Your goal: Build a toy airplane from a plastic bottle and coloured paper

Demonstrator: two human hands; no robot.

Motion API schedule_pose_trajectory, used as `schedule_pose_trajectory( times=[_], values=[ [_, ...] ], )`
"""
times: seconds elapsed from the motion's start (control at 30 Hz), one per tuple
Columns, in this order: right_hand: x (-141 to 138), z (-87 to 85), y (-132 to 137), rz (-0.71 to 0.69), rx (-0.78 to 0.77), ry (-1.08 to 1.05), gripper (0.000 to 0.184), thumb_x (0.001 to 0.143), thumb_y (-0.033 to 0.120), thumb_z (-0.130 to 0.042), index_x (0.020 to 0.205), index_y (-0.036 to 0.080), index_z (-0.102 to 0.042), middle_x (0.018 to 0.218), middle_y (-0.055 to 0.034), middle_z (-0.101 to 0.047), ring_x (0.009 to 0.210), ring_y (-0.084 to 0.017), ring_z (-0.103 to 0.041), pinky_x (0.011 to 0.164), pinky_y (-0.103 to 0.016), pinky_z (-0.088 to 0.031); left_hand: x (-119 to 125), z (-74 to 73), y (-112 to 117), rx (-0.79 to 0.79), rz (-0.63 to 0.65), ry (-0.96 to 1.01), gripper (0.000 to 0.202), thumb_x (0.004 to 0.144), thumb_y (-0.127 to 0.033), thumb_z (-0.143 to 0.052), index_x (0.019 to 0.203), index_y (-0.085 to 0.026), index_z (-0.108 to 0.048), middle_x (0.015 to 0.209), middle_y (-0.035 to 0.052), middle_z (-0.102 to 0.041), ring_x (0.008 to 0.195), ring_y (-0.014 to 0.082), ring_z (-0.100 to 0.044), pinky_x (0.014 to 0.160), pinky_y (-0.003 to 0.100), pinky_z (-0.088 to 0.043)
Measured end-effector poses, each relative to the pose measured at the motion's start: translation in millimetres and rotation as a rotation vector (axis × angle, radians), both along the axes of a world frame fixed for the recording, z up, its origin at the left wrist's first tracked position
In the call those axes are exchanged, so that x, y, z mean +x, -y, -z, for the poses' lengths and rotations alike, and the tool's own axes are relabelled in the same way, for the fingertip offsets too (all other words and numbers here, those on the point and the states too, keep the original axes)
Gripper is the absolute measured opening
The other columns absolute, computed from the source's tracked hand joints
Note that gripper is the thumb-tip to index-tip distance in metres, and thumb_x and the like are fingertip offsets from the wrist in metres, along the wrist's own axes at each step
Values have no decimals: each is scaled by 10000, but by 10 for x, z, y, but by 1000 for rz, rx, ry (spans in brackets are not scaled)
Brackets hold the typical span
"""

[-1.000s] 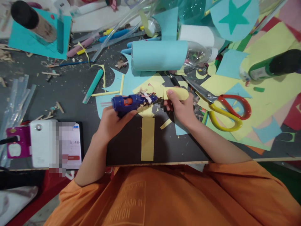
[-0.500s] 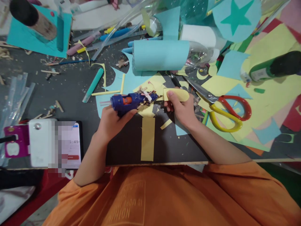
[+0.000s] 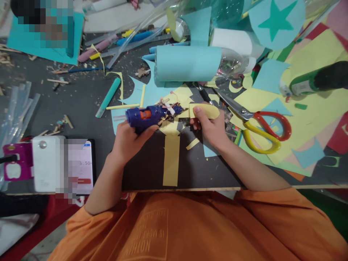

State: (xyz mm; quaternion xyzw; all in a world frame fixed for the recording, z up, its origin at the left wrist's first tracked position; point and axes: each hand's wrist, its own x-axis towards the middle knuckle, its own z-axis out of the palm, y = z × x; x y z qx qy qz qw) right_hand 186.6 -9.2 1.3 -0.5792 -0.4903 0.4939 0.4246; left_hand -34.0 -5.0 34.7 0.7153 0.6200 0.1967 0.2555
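In the head view my left hand [image 3: 127, 140] is wrapped round a blue hot glue gun [image 3: 148, 116], its front end littered with paper and wood scraps. The nozzle points right, at the left edge of a yellow paper piece [image 3: 208, 111] with a rounded right end. My right hand [image 3: 210, 127] pinches that paper, thumb on top and fingers beneath. Whether the nozzle touches the paper I cannot tell. Below, a yellow paper strip [image 3: 171, 161] lies flat near the table's front edge. More yellow and blue scraps lie under the glue gun.
Scissors [image 3: 246, 115] with red and yellow handles lie right of my right hand. A bottle wrapped in blue paper [image 3: 187, 64] rests behind. At left are a teal marker [image 3: 108, 97], a phone [image 3: 81, 166], a white power bank [image 3: 47, 165] and clear glue sticks [image 3: 23, 112].
Both hands hold almost still, with the glue gun nozzle staying at the paper's left edge. The whole view has shifted very slightly.
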Motion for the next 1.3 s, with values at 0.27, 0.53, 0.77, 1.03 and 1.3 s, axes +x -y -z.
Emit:
schedule_pose_trajectory(
  times=[0.27, 0.53, 0.77, 1.03, 1.3],
  values=[
    [1, 0, 8, -19, 13, -18, 433, 792, 625, -528, 658, 215, -494, 515, 38, -527, 425, -72, -461, 461, -244, -404, 13, -21, 1, -22, -19, 16, 338, 737, -473, -522, 540, -205, -462, 414, -25, -455, 407, 123, -466, 460, 251, -355],
    [16, 26, 15, -37, 50, 20, 421, 825, 600, -500, 651, 217, -505, 512, 33, -533, 432, -83, -467, 474, -258, -411, 9, -23, -9, -21, -33, 29, 330, 736, -465, -533, 537, -208, -475, 415, -26, -465, 434, 130, -500, 451, 240, -366],
    [15, 38, 21, -46, 59, 30, 411, 835, 588, -496, 648, 222, -505, 519, 31, -536, 441, -91, -473, 492, -272, -433, -7, -2, -10, -10, -47, 20, 288, 733, -459, -574, 651, -186, -614, 519, 1, -589, 507, 154, -577, 479, 257, -412],
    [9, 39, 3, -33, 43, -36, 424, 799, 620, -521, 674, 215, -519, 530, 29, -546, 428, -77, -462, 455, -253, -407, -332, -51, -242, 264, -512, 445, 326, 633, -283, -673, 899, -217, -496, 740, -80, -569, 444, 21, -476, 366, 186, -417],
    [12, 51, -9, -42, 27, -54, 449, 792, 642, -511, 682, 206, -522, 542, 23, -536, 430, -70, -449, 456, -245, -406, -980, 202, -317, 264, -705, 178, 345, 716, -371, -634, 978, -226, -462, 732, -104, -584, 693, 86, -646, 545, 244, -471]
  ],
)
